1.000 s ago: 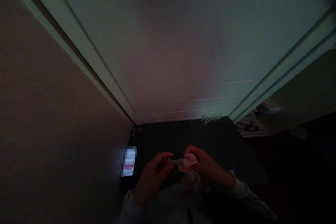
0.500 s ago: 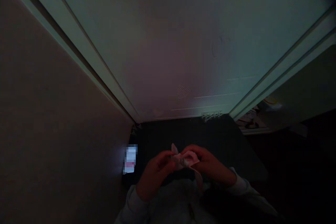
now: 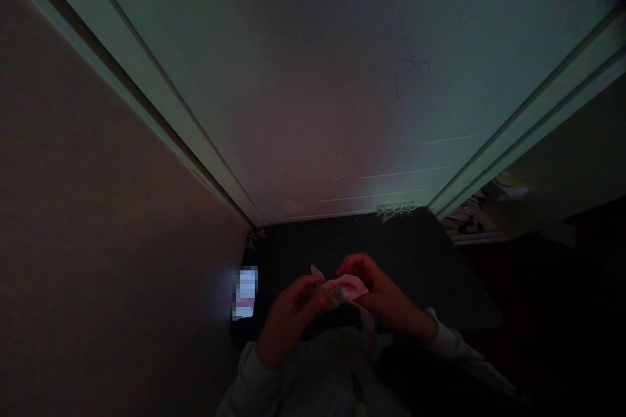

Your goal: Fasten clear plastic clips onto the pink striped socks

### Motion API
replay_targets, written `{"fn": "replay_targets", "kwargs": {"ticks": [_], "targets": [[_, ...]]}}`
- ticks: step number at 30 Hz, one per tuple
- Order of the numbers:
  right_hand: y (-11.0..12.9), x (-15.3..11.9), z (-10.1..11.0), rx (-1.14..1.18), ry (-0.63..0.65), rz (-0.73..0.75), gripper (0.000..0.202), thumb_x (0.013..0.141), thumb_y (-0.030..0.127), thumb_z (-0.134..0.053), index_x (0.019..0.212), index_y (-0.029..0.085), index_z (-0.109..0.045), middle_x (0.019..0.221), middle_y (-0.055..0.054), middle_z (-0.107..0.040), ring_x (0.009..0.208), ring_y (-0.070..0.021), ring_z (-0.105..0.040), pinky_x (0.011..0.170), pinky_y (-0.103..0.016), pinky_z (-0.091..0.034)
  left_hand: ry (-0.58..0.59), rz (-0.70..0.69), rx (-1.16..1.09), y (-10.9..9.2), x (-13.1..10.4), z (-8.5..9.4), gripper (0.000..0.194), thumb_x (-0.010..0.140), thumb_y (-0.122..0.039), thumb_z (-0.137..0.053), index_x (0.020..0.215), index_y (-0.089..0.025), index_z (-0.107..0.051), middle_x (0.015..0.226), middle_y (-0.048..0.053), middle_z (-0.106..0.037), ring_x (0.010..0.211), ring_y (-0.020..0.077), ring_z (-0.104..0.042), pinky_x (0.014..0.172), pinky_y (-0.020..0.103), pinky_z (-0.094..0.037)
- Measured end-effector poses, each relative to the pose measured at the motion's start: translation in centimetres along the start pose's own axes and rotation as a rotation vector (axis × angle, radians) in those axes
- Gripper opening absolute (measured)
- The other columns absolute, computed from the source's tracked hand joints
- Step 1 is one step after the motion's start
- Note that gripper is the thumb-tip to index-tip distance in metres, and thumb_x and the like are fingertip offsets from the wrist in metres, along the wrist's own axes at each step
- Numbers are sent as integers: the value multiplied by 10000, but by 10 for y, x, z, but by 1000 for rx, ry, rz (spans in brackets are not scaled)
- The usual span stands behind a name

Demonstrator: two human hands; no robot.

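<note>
Low in the dim head view, both hands are on a soft pink ribbon [image 3: 349,285], gathered at its middle with a small shiny spot there. My left hand [image 3: 293,316] pinches its left side, where a pointed end sticks up past the fingers. My right hand [image 3: 381,293] is closed on the looped right side, its thumb below and curled fingers above. A loose tail [image 3: 368,324] hangs beneath the right hand. Fingers and poor light hide parts of the ribbon.
Beneath the hands is a dark tabletop [image 3: 313,244]. A lit phone-like screen [image 3: 246,293], pixelated, stands at its left edge by a brown wall [image 3: 122,241]. A pale panel with embossed hearts [image 3: 342,166] rises behind. Assorted items [image 3: 508,187] lie beyond it at right.
My right hand has risen slightly, and its fingers have lifted a little off the loop. The ribbon's loop looks flatter and wider. My left hand keeps its pinch; the view has tilted slightly.
</note>
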State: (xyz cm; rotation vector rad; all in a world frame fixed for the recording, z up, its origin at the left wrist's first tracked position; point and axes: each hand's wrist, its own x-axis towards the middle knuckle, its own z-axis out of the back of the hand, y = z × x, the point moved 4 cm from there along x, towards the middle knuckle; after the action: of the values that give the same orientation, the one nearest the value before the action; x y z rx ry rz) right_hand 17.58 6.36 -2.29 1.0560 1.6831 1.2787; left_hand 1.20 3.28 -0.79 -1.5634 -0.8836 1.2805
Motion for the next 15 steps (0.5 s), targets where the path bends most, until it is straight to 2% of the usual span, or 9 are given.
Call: {"fn": "replay_targets", "kwargs": {"ticks": [3, 5, 9, 15], "targets": [[0, 0, 3, -44, 4, 84, 229, 605, 89, -637, 750, 215, -513, 837, 13, -510, 792, -154, -513, 691, -256, -419, 7, 20, 11, 0, 0, 0, 328, 732, -349, -659, 997, -166, -599, 777, 13, -646, 683, 133, -548, 638, 249, -410], [0, -2, 3, -77, 25, 65, 169, 632, 110, -634, 730, 205, -535, 799, 14, -518, 738, -145, -509, 653, -248, -413, 12, 30, 0, 0, 0, 0, 331, 726, -339, -668, 998, -163, -598, 767, 7, -630, 682, 129, -536, 638, 246, -404], [7, -5, 0, -200, 89, 14, 103, 702, 188, -617, 804, 187, -627, 798, -16, -617, 751, -171, -567, 682, -280, -436, 12, 16, -3, 1, 0, 1, 325, 721, -348, -673, 979, -166, -597, 744, 0, -620, 688, 136, -542, 640, 249, -405], [14, -8, -9, -300, 266, 59, 238, 816, 248, -510, 982, 197, -673, 951, -56, -707, 871, -192, -634, 771, -302, -471, 5, 19, 1, 2, -1, 2, 337, 701, -357, -692, 962, -166, -598, 740, -1, -625, 676, 138, -551, 621, 247, -405]]}}
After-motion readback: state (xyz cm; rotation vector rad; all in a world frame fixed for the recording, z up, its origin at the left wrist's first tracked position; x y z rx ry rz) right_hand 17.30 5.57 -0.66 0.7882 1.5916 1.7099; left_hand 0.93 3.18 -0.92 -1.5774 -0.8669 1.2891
